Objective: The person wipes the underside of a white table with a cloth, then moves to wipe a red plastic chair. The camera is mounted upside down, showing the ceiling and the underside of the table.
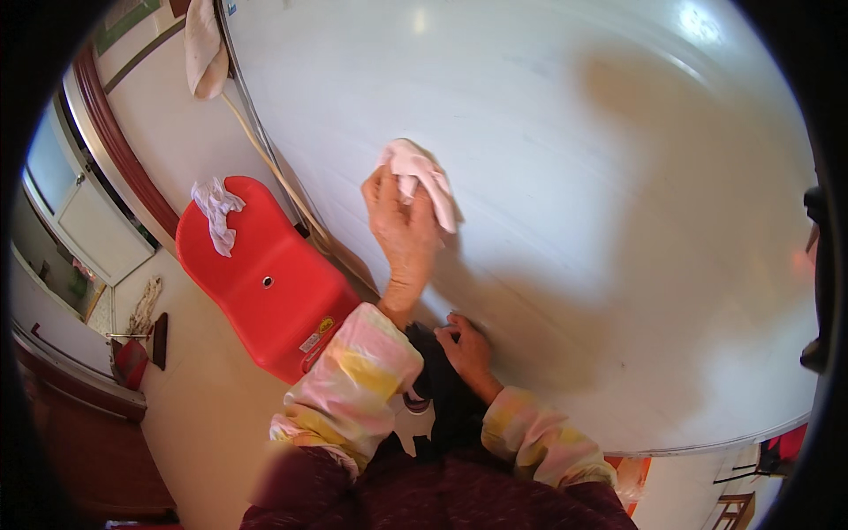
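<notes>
My left hand point(402, 215) grips a folded pale pink cloth point(416, 165) against a large, smooth white surface point(517, 172). Whether this surface is a tabletop or an upright panel, I cannot tell. Lower down, my right hand point(469, 351) is beside the near edge of the white surface, its fingers loosely curled. The inside of that hand is hidden, and no object shows in it. Both forearms wear pink and yellow patterned oversleeves point(358, 377).
At left stands a red plastic chair point(265, 232) with a crumpled white cloth point(218, 212) on its backrest. A cream cable point(271, 159) runs behind it. Farther left are a mop point(147, 305), a red dustpan point(130, 363) and an open white door point(93, 199).
</notes>
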Action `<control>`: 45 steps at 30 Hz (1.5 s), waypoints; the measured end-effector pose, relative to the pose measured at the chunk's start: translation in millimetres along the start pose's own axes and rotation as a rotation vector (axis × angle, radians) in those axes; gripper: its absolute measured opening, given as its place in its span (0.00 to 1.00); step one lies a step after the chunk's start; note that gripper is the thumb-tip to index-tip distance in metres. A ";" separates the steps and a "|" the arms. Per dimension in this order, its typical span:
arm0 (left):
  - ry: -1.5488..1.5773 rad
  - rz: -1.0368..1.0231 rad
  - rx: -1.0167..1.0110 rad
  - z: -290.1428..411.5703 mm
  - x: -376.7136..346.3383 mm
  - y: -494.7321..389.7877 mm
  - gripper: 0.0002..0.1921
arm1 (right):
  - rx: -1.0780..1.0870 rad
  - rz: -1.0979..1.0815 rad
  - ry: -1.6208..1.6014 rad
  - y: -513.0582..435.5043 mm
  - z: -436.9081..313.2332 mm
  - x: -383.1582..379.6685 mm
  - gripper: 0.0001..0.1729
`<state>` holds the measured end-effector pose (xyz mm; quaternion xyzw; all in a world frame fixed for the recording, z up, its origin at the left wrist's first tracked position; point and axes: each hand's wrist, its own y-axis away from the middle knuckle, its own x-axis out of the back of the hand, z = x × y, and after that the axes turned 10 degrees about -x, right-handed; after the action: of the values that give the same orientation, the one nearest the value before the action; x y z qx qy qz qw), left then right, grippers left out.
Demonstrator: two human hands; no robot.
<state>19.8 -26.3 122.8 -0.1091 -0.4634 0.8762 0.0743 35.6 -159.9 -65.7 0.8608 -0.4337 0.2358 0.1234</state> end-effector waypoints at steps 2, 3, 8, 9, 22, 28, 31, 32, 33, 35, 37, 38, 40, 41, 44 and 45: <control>-0.062 -0.052 -0.208 17.3 -8.6 16.1 0.24 | -0.028 -0.026 0.057 -2.9 6.7 -3.6 0.27; -0.087 -0.078 -0.297 27.3 -11.3 27.6 0.25 | -0.047 -0.059 0.100 -4.8 12.2 -5.0 0.27; 0.136 -0.342 -0.297 67.7 -9.9 76.2 0.20 | 0.186 -0.037 0.055 -13.8 48.2 -21.7 0.18; 0.295 -0.413 -0.114 69.6 -5.2 80.1 0.17 | 0.216 -0.025 -0.013 -12.6 55.4 -21.8 0.19; 0.757 -0.505 1.227 -8.5 78.9 127.1 0.20 | -0.198 -0.498 -1.491 62.0 -28.7 95.1 0.32; 0.702 -0.869 0.797 11.8 68.8 147.2 0.20 | -0.146 -0.249 -1.197 92.1 -62.3 106.9 0.21; 1.116 -0.559 1.526 34.1 70.2 143.5 0.23 | -0.173 0.008 -1.134 99.0 -60.8 112.4 0.14; 1.060 -0.530 1.623 38.6 72.6 141.0 0.24 | -0.184 0.105 -1.161 100.0 -59.1 115.3 0.13; 0.928 -0.591 1.547 42.3 76.6 139.5 0.24 | -0.137 0.128 -1.115 101.4 -57.1 119.0 0.11; 0.631 -0.700 1.424 44.9 83.9 137.8 0.25 | -0.069 0.190 -1.018 106.4 -52.0 129.6 0.09; 0.626 -0.707 1.251 45.4 88.2 141.4 0.20 | -0.122 0.236 -0.870 109.9 -47.6 136.8 0.08; 0.565 -0.724 1.189 45.9 89.0 144.9 0.18 | -0.135 0.255 -0.799 110.6 -46.2 137.7 0.08; 0.479 -0.772 1.162 49.1 87.4 154.6 0.15 | -0.086 0.299 -0.604 109.7 -45.6 131.8 0.11; 0.621 -0.777 1.191 51.5 86.0 159.0 0.15 | -0.055 0.319 -0.507 108.0 -46.2 127.0 0.12; 0.983 -0.741 1.310 61.5 83.5 171.4 0.17 | 0.260 0.214 -0.085 105.5 -49.1 114.3 0.20; 1.061 -0.760 1.381 62.8 85.8 172.5 0.19 | 0.348 0.181 -0.033 106.1 -51.1 108.9 0.21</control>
<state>-84.4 -153.0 3.7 -0.2666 0.2468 0.7099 0.6034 -9.3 -276.5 34.8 0.8306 -0.4640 0.3029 -0.0560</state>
